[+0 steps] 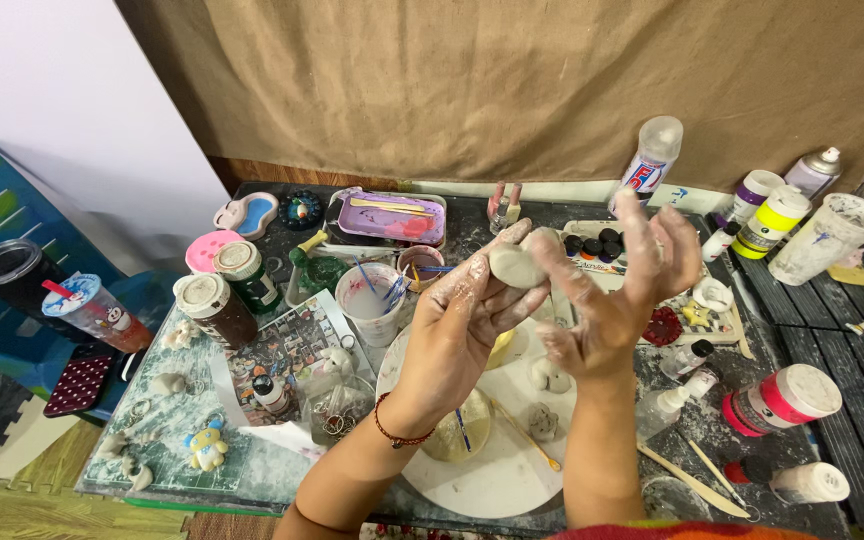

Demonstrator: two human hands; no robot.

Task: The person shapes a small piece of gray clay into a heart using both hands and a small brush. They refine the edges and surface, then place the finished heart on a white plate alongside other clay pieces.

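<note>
Brown cloth hangs behind a crowded craft table (812, 300) whose dark top is dusted with dried white smears.

Just above the middle of the frame sits a pale clay lump (514, 266), rounded and smooth, held up over the table. The left hand (467, 310) cups it from below and the side, fingers curled narrowly around it, thumb along its top. The right hand (617, 290) is beside it, palm turned toward the lump, fingers spread wide and holding nothing; only its thumb and forefinger come near the clay. Both hands are coated in pale slip.

To shape such a lump well, the judgement is that the left hand should keep a light, even cradle while the right smooths with a flat pad, not a nail, turning the piece little by little so no side flattens.

Below the hands lies a round white board (512, 470) with small clay pieces and a thin yellow stick (527, 437) on it. Left of centre stands a white cup (370, 300) of brushes; behind it, a purple tray (392, 217). Paint bottles and jars crowd the right side, with a spray can (815, 172) in the upper right. At lower left a small painted figure (208, 445) lies on a marbled mat. A blue chair (12, 210) fills the far left.
</note>
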